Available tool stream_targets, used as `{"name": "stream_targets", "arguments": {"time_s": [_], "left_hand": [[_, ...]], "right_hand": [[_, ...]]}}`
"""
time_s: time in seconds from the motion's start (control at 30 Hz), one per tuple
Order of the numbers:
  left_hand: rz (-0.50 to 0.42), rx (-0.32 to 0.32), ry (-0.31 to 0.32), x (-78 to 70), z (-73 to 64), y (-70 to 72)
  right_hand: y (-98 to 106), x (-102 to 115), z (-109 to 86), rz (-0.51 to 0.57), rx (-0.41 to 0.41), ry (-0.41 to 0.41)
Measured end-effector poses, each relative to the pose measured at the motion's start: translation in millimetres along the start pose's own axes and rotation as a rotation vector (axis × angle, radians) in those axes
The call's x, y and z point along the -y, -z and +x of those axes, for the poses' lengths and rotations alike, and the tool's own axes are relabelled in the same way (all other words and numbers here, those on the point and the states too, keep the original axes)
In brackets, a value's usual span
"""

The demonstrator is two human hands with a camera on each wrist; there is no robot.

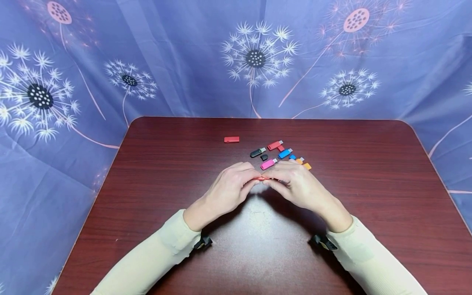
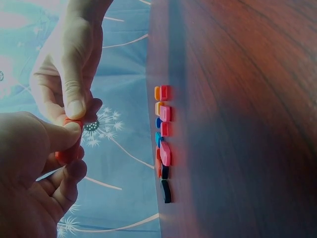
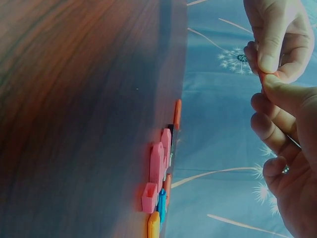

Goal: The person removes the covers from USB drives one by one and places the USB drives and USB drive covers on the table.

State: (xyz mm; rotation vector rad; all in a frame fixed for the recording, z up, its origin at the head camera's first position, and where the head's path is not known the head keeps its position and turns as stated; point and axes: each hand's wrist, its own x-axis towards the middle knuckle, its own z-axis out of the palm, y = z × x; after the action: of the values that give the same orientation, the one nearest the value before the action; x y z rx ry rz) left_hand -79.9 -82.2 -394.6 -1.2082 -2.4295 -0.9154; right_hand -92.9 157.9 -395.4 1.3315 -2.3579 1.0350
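Both hands meet over the table, raised off its surface, with a small red USB flash drive [image 2: 72,146] between them. My left hand [image 1: 233,184] pinches one end between thumb and fingers. At the other end my right hand [image 1: 300,186] pinches it the same way. Fingers cover most of the drive, and only a thin red strip shows in the head view. Just beyond the hands lies a pink USB flash drive [image 1: 268,164], its metal plug bare. Partly behind the right hand are an orange drive [image 1: 300,161] and its orange cap [image 1: 307,166].
Farther back lie a black drive [image 1: 257,153] with its cap [image 1: 264,157], a red drive [image 1: 274,145] with its cap [image 1: 281,148], and a blue drive [image 1: 284,154]. A capped red drive [image 1: 231,139] sits apart at the left. A flowered curtain [image 1: 184,49] hangs behind the table [image 1: 155,164].
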Motion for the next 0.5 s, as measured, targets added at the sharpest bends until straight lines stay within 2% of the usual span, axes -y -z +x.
{"name": "stream_targets", "arguments": {"time_s": [0.5], "left_hand": [[0.019, 0.003, 0.009, 0.3, -0.2, 1.1]], "right_hand": [[1.1, 0.6, 0.6, -0.012, -0.002, 0.003]]}}
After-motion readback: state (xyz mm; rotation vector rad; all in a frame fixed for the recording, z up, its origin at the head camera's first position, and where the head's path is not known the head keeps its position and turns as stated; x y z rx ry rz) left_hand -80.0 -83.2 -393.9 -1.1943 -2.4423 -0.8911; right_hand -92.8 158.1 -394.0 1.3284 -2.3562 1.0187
